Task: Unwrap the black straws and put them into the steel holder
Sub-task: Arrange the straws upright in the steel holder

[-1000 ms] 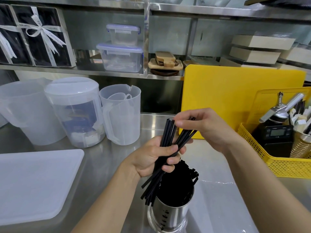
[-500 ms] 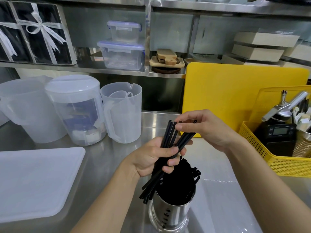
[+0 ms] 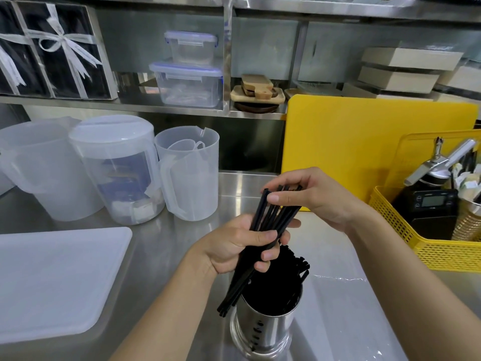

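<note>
Brushed stainless steel tabletop point(image 3: 169, 243), reflective. Stainless steel wall shelf point(image 3: 130, 106) behind, carrying clear lidded plastic containers point(image 3: 187, 84). Flat yellow plastic board point(image 3: 364, 142) stands upright at the tabletop's rear, below that shelf

Steel counter point(image 3: 166, 246), jugs point(image 3: 190, 175), white tray point(image 3: 52, 280), steel holder point(image 3: 263, 332), yellow basket point(image 3: 429, 252)

My left hand point(image 3: 234, 246) covers the middle of the black straws point(image 3: 270, 212) I grip, and my right hand point(image 3: 317, 196) hides a stretch near their tops under its thumb. Those inside the steel holder point(image 3: 263, 332) merge into one dark mass I cannot count. At the counter's point(image 3: 161, 256) right end the yellow basket point(image 3: 429, 254) is cut off, and the display of the scale point(image 3: 432, 201) in it is too small to read.
</note>
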The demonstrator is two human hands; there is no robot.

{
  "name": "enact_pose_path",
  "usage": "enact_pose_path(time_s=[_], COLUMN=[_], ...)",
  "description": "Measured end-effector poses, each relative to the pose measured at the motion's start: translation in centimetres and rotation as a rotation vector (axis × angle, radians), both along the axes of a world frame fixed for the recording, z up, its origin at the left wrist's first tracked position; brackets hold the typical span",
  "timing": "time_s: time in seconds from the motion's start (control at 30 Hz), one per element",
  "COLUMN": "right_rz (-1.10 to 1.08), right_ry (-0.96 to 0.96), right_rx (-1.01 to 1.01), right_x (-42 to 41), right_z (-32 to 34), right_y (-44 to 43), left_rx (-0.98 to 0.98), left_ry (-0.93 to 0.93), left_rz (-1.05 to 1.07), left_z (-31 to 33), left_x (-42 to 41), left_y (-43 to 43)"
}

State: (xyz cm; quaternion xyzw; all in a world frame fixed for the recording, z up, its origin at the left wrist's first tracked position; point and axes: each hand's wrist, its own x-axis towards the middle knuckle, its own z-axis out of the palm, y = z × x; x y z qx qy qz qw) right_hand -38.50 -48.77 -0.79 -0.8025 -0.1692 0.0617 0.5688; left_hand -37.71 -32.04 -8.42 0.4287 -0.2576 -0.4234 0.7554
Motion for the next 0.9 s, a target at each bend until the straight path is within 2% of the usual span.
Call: enact_pose_path(time_s=[0.33,0.43,0.63,0.8,0.9], right_rz=[-0.106,-0.135,-0.009,0.135,0.128], right_ry=[-0.031,-0.07,-0.042,0.036,0.0], right_rx=[0.058,0.016,-0.166,-0.19,-0.255], right_x=[0.4,0.9,1.5,1.5,1.8], right_z=[-0.3,0.5,0.9,1.2,1.8], right_y=[-0.2,-1.4,-2.9,-3.3,-3.7], left_rx=[0.032,0.076,0.125,0.145,0.161], left_ry=[-0.012,-0.041,-0.025,-0.043,-0.051], left_rz=[0.011,-0.017,-0.079,-0.132,-0.148], left_z=[-0.3,-0.3,-0.4,-0.9,-0.9], left_x=[0.2,0.4,0.4,0.3,0.4], left_y=[0.3,0.9,1.2,1.4,1.5])
